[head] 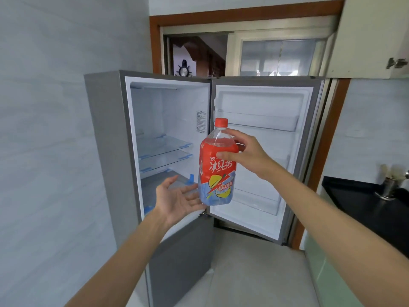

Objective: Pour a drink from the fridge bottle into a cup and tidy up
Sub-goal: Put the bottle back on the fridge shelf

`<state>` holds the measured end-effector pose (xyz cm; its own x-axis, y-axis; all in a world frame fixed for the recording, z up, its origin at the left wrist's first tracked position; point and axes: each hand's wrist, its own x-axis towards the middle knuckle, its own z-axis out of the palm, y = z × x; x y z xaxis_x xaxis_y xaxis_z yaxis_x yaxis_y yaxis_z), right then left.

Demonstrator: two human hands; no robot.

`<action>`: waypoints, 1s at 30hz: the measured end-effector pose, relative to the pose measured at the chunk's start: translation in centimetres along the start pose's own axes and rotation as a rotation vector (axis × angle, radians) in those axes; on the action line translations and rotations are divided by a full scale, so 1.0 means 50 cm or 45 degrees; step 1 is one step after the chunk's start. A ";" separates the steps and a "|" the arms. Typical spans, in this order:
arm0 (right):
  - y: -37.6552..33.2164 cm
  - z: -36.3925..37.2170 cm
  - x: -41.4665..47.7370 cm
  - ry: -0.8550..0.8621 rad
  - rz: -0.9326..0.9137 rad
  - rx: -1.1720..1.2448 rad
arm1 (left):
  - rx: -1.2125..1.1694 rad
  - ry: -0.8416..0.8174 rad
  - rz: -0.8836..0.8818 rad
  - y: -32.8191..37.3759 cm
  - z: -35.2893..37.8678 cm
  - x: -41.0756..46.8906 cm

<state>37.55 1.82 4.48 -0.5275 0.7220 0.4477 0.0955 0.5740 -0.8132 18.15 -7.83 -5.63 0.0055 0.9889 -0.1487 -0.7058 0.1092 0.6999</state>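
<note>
A large ice tea bottle (215, 171) with a red cap and a red and blue label hangs upright in front of the open fridge (106, 134). My right hand (247, 154) grips its upper part, thumb across the label. Palm up and fingers spread, my left hand (177, 199) sits just below and left of the bottle's base, with the fingertips at or near the base. The fridge door (265, 103) is swung open to the right. No cup is in view.
Inside the fridge are bare glass shelves (163, 146) and bare door racks. A dark countertop (363, 202) with a metal utensil holder (388, 187) lies at the right. A tiled wall runs along the left. An upper cabinet (374, 34) hangs at top right.
</note>
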 end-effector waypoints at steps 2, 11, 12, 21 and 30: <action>0.027 -0.014 0.049 -0.017 -0.009 0.017 | -0.021 0.015 0.024 0.015 -0.002 0.042; 0.119 -0.040 0.214 -0.106 -0.066 0.083 | -0.093 0.085 0.098 0.060 -0.007 0.204; 0.129 -0.039 0.228 -0.112 -0.068 0.085 | -0.096 0.100 0.104 0.064 -0.010 0.217; 0.195 -0.026 0.333 -0.115 -0.094 0.106 | -0.129 0.155 0.106 0.118 -0.037 0.306; 0.257 -0.009 0.469 -0.080 -0.099 0.083 | -0.128 0.129 0.108 0.196 -0.093 0.442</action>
<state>26.79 26.31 4.71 -0.5829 0.6497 0.4879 -0.0017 0.5995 -0.8004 8.05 14.63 -5.31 -0.1246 0.9783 -0.1654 -0.7681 0.0104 0.6403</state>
